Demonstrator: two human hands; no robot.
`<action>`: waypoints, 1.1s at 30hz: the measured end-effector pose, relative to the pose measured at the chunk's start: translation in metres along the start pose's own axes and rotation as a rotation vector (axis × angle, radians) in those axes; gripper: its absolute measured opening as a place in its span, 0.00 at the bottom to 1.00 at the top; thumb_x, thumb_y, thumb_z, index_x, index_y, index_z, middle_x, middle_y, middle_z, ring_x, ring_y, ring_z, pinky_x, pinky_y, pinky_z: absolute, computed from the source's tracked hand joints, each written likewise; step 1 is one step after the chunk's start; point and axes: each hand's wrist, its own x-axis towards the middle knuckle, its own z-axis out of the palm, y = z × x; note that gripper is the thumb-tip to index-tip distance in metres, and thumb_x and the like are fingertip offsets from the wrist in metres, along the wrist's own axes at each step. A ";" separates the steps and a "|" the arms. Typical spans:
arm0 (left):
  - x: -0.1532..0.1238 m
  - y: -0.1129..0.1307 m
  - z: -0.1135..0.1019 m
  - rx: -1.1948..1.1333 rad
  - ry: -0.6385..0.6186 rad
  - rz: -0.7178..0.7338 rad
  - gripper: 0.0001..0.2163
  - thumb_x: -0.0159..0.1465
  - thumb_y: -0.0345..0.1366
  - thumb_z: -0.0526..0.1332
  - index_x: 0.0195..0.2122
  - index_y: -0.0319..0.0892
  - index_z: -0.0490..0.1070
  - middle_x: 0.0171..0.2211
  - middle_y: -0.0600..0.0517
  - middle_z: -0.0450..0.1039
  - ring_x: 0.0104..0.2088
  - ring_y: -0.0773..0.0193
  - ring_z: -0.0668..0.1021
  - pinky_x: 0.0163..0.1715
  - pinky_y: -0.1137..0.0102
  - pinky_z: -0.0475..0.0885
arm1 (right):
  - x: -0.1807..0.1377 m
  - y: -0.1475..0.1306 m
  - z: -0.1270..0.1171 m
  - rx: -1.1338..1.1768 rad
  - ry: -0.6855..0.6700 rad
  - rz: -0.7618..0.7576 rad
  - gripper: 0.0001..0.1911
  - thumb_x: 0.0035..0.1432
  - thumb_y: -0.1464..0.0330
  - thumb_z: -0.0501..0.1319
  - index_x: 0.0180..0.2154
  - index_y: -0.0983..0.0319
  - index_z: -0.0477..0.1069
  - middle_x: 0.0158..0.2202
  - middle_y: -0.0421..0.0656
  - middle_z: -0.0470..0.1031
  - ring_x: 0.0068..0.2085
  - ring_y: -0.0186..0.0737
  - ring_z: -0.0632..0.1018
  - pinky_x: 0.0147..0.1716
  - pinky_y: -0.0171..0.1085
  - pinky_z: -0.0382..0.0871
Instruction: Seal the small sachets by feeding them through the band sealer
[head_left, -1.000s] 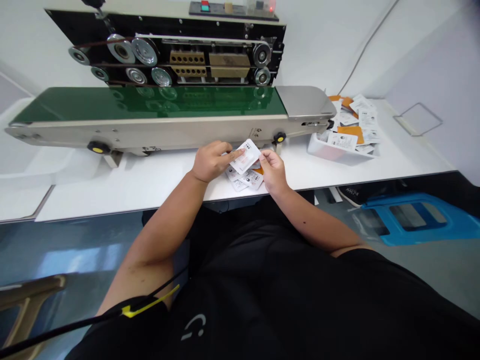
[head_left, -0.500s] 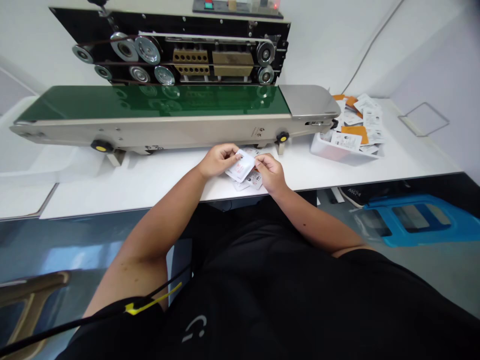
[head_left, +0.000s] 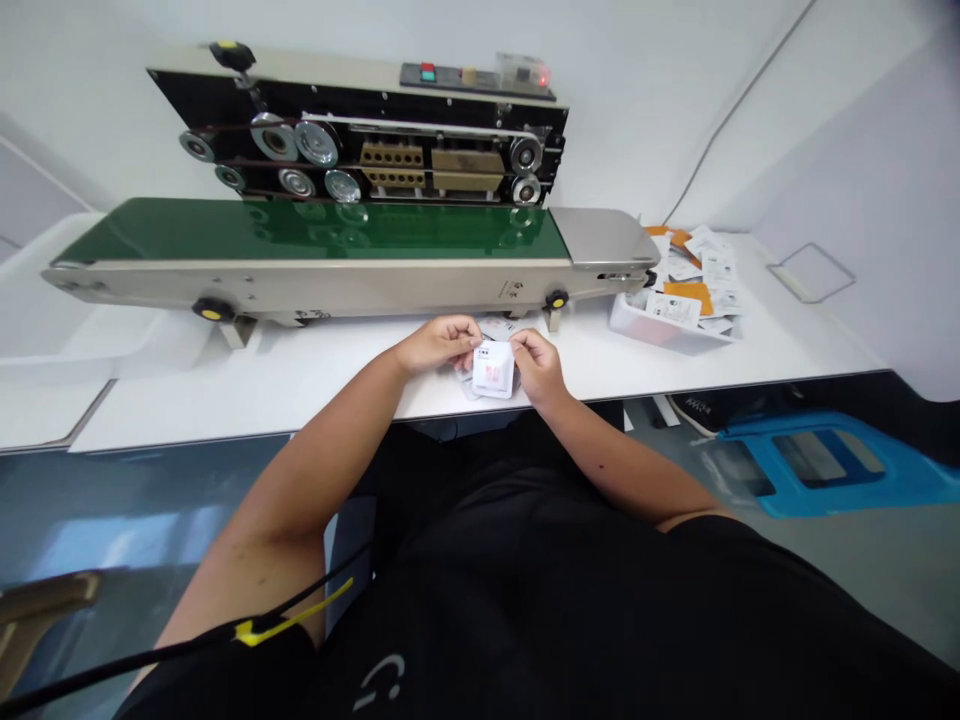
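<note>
A white sachet (head_left: 493, 369) printed with small dark text and a red mark is held at the lower centre of the frame, between the two hands and above the near edge of a white table (head_left: 300, 390). It is gripped from both sides: its left edge is pinched by the fingers of the left hand (head_left: 439, 345) and its right edge by those of the right hand (head_left: 538, 368), so that each grip is narrow and closed on the sachet. Whether the sachet is touching the table cannot be told from this view, as the hands and the sachet overlap what lies below. Further small printed sachets (head_left: 499, 326) are lying on the table just behind and beneath the hands, partly hidden by them. A band sealer (head_left: 360, 285) with a green conveyor belt (head_left: 300, 228) is set along the back of the table, running across the upper left and centre of the frame, with its pulleys (head_left: 315, 143) exposed above the belt. At the right, just beyond the end of the sealer, a white tray (head_left: 652, 332) is filled with loose white and orange sachets (head_left: 694, 295), and more are spread on the table behind it. Below the table at the right, a blue plastic stool (head_left: 810, 465) is seen on the floor.
</note>
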 end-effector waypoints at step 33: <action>0.005 0.000 -0.003 0.026 0.190 0.146 0.20 0.67 0.54 0.67 0.38 0.39 0.72 0.35 0.48 0.80 0.25 0.70 0.76 0.24 0.73 0.69 | 0.231 -0.095 -0.036 0.341 0.113 0.656 0.09 0.65 0.79 0.53 0.44 0.63 0.66 0.27 0.42 0.75 0.20 0.29 0.71 0.16 0.23 0.70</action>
